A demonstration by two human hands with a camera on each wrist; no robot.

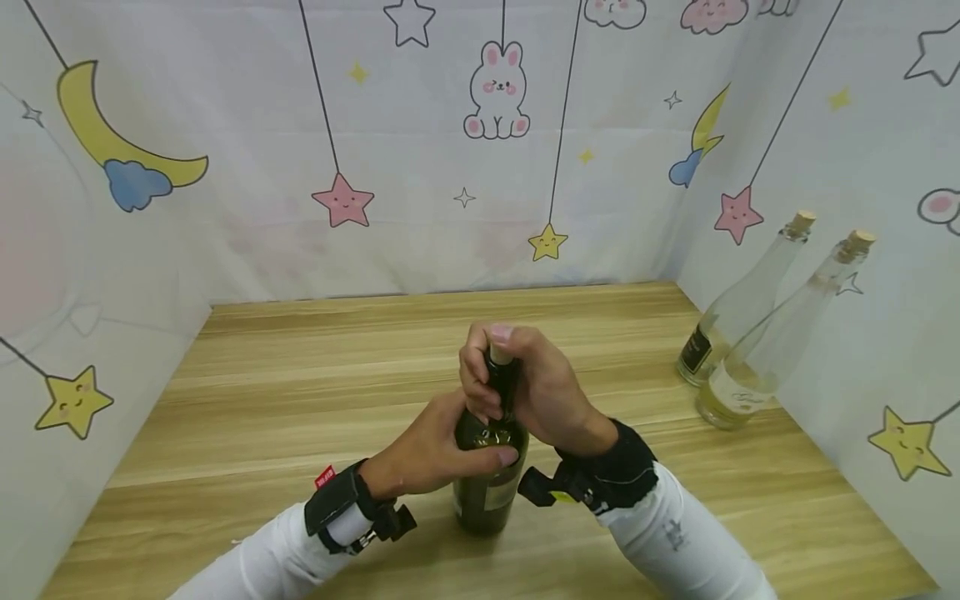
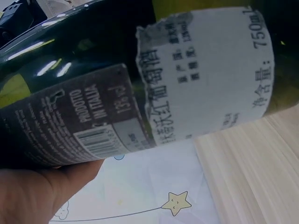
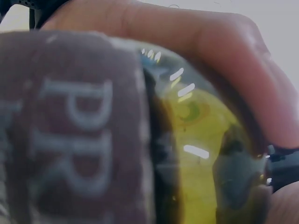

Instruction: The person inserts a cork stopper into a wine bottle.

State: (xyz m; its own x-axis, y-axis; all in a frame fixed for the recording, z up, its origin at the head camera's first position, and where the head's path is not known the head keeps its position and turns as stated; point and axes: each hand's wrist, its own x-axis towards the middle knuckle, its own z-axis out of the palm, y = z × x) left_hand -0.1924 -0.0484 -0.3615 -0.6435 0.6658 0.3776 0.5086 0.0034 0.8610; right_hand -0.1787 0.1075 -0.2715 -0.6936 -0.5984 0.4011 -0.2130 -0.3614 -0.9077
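A dark green wine bottle (image 1: 483,504) stands nearly upright in front of me, between both hands. My left hand (image 1: 438,450) grips its body just below the shoulder, with the thumb lying across the front. Around the neck curl the fingers of my right hand (image 1: 551,396), and its thumb is at the pale cork (image 1: 500,353) in the mouth. The left wrist view shows a torn white label (image 2: 210,74) and a dark label (image 2: 93,119) with a barcode. Up close in the right wrist view, a finger (image 3: 196,32) passes over the glass shoulder (image 3: 196,126).
Two clear bottles with corks, a rear one (image 1: 738,300) and a front one (image 1: 780,342), stand at the table's right side. The wood-grain table (image 1: 300,367) is bordered by white cloth walls (image 1: 420,150) printed with stars, a moon and a rabbit.
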